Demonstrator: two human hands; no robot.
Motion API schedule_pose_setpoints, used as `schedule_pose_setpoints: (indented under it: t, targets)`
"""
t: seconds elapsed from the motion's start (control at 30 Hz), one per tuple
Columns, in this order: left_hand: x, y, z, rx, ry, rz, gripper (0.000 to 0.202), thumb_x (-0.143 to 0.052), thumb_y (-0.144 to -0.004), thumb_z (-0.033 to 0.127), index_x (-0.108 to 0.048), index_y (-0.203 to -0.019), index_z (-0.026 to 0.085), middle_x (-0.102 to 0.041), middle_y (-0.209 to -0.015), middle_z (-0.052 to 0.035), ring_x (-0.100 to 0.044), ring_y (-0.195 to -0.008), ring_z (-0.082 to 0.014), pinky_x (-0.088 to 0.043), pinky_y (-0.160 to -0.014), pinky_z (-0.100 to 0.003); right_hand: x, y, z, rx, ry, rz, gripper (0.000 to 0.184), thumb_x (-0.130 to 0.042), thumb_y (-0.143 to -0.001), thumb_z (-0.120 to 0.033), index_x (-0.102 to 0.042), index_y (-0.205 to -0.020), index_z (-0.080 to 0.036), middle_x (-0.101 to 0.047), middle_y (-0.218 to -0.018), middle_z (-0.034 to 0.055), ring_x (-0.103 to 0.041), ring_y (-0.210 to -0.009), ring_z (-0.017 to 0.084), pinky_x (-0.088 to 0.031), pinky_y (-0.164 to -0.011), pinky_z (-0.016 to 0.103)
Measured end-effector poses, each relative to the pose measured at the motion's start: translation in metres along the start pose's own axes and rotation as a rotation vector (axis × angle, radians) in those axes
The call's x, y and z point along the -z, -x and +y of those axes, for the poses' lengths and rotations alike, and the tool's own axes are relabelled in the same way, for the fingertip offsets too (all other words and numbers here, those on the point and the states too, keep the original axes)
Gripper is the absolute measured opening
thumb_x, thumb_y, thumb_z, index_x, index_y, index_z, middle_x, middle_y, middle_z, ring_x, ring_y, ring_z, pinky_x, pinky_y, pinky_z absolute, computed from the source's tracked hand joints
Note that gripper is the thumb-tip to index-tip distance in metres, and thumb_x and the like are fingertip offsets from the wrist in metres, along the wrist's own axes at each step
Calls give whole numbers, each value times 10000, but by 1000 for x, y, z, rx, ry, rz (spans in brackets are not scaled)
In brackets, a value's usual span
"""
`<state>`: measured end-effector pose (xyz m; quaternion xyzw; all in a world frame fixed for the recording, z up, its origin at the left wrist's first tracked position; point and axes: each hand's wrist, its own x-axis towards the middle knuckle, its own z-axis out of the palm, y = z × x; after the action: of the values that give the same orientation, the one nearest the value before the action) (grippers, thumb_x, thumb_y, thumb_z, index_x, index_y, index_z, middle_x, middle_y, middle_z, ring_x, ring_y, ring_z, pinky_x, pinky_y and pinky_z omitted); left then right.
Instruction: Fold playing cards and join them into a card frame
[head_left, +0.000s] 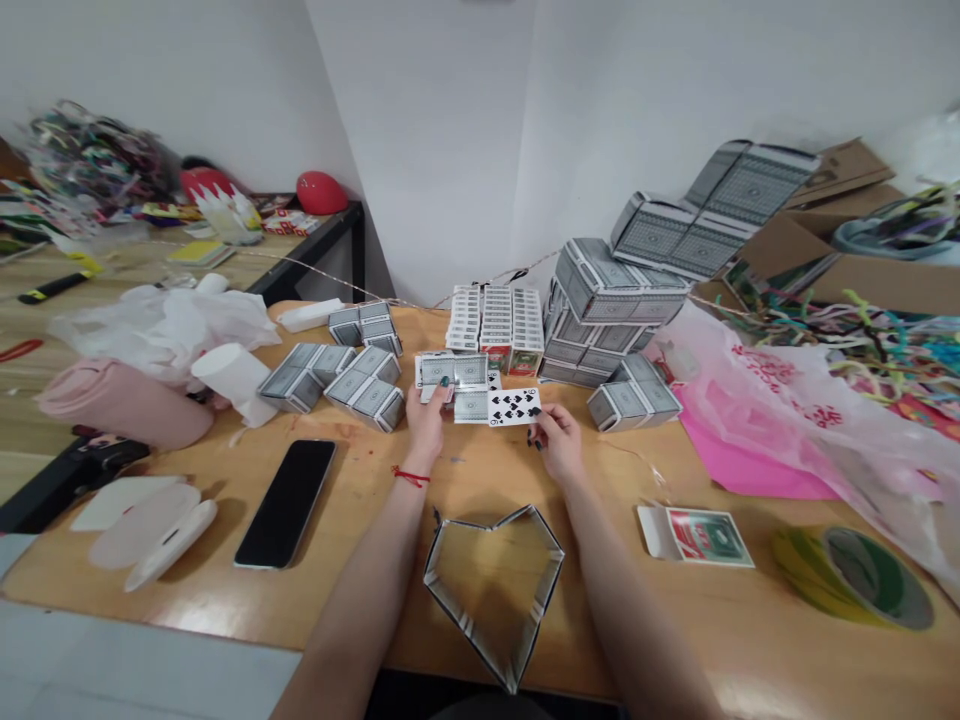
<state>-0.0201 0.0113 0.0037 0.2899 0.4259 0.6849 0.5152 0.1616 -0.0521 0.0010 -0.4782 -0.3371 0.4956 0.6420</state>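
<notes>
Centrally on the worktop (720, 620), a nine of spades (514, 406) lay face up, its corner pinched by the right hand (559, 442). The left hand (427, 412), loosely open, pressed its fingers on face-down cards (450, 372) beside it. A heart-shaped frame (540, 615) stood at the near edge.

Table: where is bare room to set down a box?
The table is bare in front of the opened card box, beside the tape rolls, and just beyond the heart frame. Crowded: the back, with card packs, and the right, under the pink bag.
</notes>
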Motion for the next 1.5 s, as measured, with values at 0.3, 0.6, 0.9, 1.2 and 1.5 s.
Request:
schedule_pose_setpoints:
  t: [0.3, 0.6, 0.9, 1.2, 1.5]
  targets:
    - [-1, 8, 8, 137, 115, -207, 468, -691, -560, 152, -464, -961, 232, -596, -829, 33, -571, -644, -76, -451, -553, -186, 2, -5, 4, 47, 20, 112, 118, -574, -659, -280, -563, -711, -174, -448, -491, -65, -383, -416, 59, -333, -407, 186]
    - [-3, 11, 4, 125, -42, -249, 758, -714, -548, 154, -333, -1185, 306, -552, -1092, -26, -596, -775, -127, -511, -590, -239, 4, -6, 2, 75, 28, 149, 141, -560, -697, -319, -524, -719, -184, -445, -476, -77, -383, -385, 53, -307, -377, 179]
    - [-6, 10, -3, 10, -147, -244, 853, -705, -547, 104, -275, -1263, 274, -482, -1237, -79, -546, -1005, -170, -475, -813, -296, 10, -2, -7, -141, 139, -194, 228, -580, -688, -369, -488, -625, -170, -601, -526, -7, -542, -412, 95, -413, -405, 199]
    - [-3, 11, -3, 102, -422, -393, 349, -654, -630, 304, -598, -913, 107, -640, -962, -86, -591, -837, -194, -470, -744, -307, 11, 2, -13, -428, 195, -413, 218, -581, -710, -343, -509, -756, -143, -670, -636, 73, -633, -492, 169, -525, -456, 274]
    - [-6, 17, -1, 324, -464, -590, 312, -518, -738, 398, -568, -908, 140, -655, -729, -49, -564, -507, -141, -453, -461, -255, 3, 4, -3, -246, 262, -265, 334, -527, -728, -488, -480, -684, -160, -636, -535, 38, -554, -351, 121, -412, -310, 199]
